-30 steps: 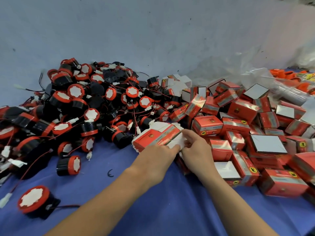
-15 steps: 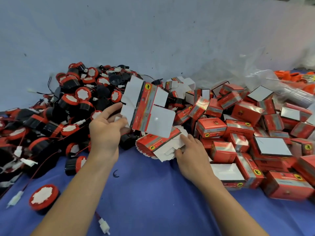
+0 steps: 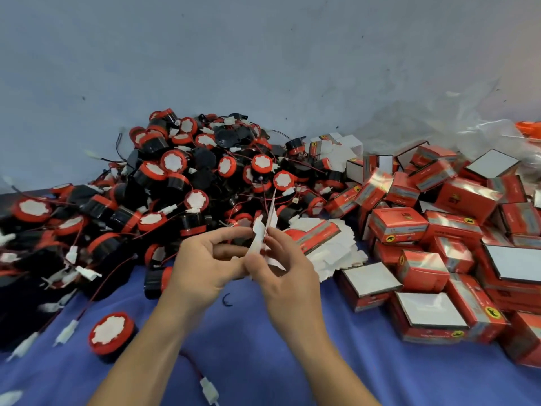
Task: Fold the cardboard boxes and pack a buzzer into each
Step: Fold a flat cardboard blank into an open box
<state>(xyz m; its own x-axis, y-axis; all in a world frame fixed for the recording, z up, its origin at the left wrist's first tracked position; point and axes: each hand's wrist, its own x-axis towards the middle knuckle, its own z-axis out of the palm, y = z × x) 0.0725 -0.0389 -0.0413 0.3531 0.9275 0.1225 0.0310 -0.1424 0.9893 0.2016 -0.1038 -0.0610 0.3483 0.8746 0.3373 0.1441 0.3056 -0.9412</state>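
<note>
A flat cardboard box blank, white inside and seen edge-on, stands upright between my two hands. My left hand pinches its left side and my right hand grips its right side, both held above the blue cloth. Behind them lies a stack of flat red-and-white box blanks. A big heap of black and red buzzers with red wires fills the left and middle. One loose buzzer sits near my left forearm.
Many folded red boxes are piled on the right, some with white faces up. A clear plastic bag lies at the back right. Loose white connectors and wires trail over the blue cloth. A grey wall stands behind.
My left hand lifted one blank off the stack and turned it edge-on. My right hand left the stack and took hold of the blank too. The view shifted left.
</note>
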